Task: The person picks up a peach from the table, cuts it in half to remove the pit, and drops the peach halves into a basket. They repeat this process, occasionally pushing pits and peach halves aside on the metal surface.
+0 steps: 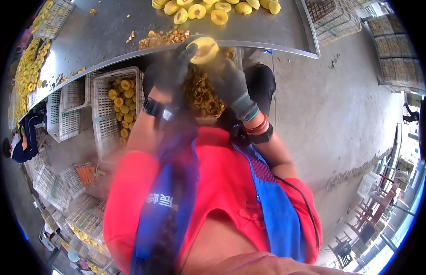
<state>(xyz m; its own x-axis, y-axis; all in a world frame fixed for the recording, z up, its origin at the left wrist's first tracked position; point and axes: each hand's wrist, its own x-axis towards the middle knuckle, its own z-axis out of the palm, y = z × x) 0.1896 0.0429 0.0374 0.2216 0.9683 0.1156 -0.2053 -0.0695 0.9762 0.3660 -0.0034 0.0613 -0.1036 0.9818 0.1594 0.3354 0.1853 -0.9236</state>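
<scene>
My left hand, in a dark glove, grips a halved yellow fruit, peach-like, at the table's edge, cut face up. Close beside it on the right, my right hand wears a grey glove with a green cuff. Its fingers are curled, and blur hides what is in them. Beneath both hands, between my knees, a container holds yellow-brown peels and scraps. Just beyond the fruit, a heap of brown pits lies on the metal table.
More yellow fruit halves lie farther back on the table. At my left stands a white crate with fruit halves. Stacked crates stand beyond the table's right corner. Another person is at the far left. Concrete floor stretches to the right.
</scene>
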